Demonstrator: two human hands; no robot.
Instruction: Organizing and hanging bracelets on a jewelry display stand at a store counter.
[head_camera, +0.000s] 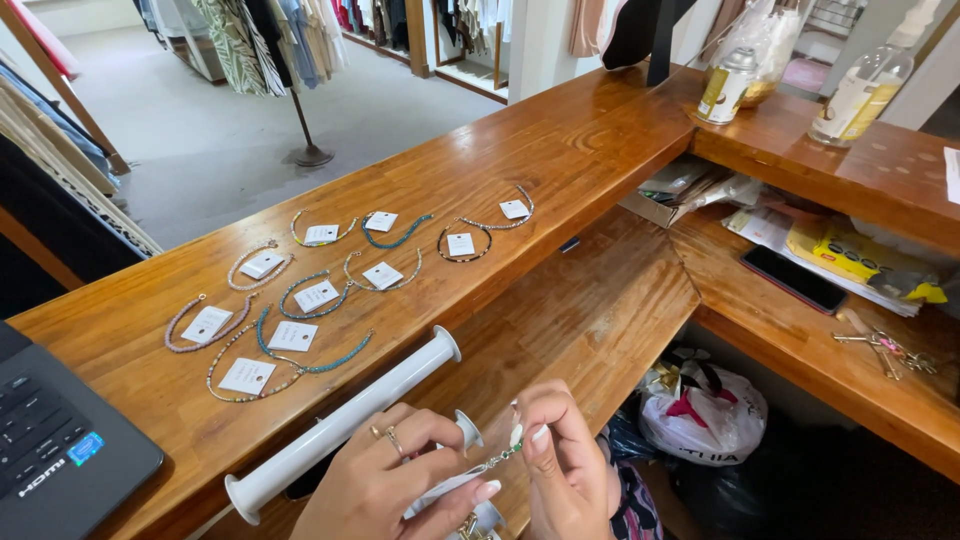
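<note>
left hand (385, 480): fingers curled, pinching | right hand (562, 462): fingertips pinched

A clothing shop, probably: garment racks (270, 40) stand beyond the wooden surface (520, 150), where tagged bead bracelets (310, 300) lie displayed.

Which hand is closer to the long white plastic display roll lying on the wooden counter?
The left hand. It is right beside the long white plastic display roll, just below its middle part. The right hand is farther off to the right, with a small beaded chain between the fingers of both hands.

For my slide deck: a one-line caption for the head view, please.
Left hand and right hand pinch a thin beaded chain beside tagged bracelets on a wooden counter.
</note>
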